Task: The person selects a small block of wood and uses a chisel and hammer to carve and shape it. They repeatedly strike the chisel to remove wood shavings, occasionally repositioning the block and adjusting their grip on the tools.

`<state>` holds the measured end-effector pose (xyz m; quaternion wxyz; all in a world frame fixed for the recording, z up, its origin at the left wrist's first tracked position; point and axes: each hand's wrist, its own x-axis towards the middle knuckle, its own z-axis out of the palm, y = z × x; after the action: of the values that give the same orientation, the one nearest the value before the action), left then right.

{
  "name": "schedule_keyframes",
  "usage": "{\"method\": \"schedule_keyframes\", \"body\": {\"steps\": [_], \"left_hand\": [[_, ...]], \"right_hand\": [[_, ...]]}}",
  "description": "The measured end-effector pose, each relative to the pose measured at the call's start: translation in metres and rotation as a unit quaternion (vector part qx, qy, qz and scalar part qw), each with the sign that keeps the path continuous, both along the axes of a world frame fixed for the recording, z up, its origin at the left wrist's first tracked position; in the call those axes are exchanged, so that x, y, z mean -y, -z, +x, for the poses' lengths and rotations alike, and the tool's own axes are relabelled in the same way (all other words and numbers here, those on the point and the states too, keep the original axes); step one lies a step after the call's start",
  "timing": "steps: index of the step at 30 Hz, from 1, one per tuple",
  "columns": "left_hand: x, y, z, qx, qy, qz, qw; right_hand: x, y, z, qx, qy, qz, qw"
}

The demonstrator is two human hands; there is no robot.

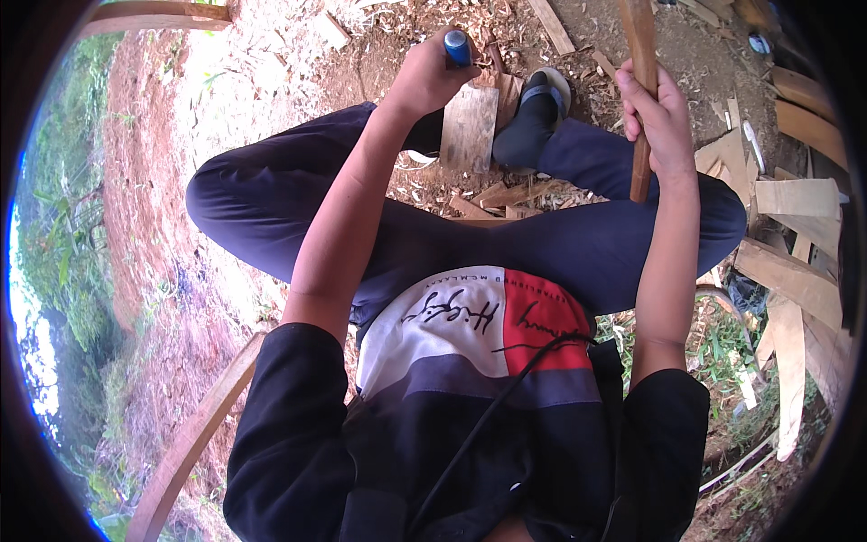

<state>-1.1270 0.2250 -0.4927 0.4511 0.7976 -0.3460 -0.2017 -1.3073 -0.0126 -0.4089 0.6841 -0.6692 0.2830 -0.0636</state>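
My left hand [428,77] is closed around a chisel [458,48] with a blue handle and a pale metal cap, seen end-on; its blade is hidden. Just below that fist, a pale wooden board [469,128] lies between my feet. My right hand [664,113] grips a brown wooden handle [640,54], held upright to the right of the board and apart from the chisel. The handle's lower end hangs over my right thigh, while its upper end runs out of view.
My bent legs [280,181] flank the board, with a sandalled foot [528,122] beside it. Wood chips and offcuts [492,196] litter the dirt. Stacked planks [799,199] crowd the right side. A curved wooden piece [194,434] stands at lower left.
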Motion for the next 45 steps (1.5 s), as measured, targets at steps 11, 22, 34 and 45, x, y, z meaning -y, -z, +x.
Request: {"method": "schedule_keyframes", "body": {"steps": [11,22,34,45], "left_hand": [[0.001,-0.002,-0.005,0.018,-0.024,0.021,0.999],[0.000,0.005,-0.005,0.028,-0.041,0.033,0.998],[0.000,0.002,-0.008,0.031,-0.053,0.022,0.998],[0.000,0.001,-0.010,0.043,-0.062,0.024,0.997]], "right_hand": [[0.000,0.000,0.001,-0.003,0.007,0.002,1.000],[-0.001,0.001,0.002,-0.013,0.005,-0.007,1.000],[-0.001,0.002,0.002,-0.010,-0.004,-0.010,1.000],[-0.001,0.003,0.001,-0.013,-0.007,-0.009,1.000]]}}
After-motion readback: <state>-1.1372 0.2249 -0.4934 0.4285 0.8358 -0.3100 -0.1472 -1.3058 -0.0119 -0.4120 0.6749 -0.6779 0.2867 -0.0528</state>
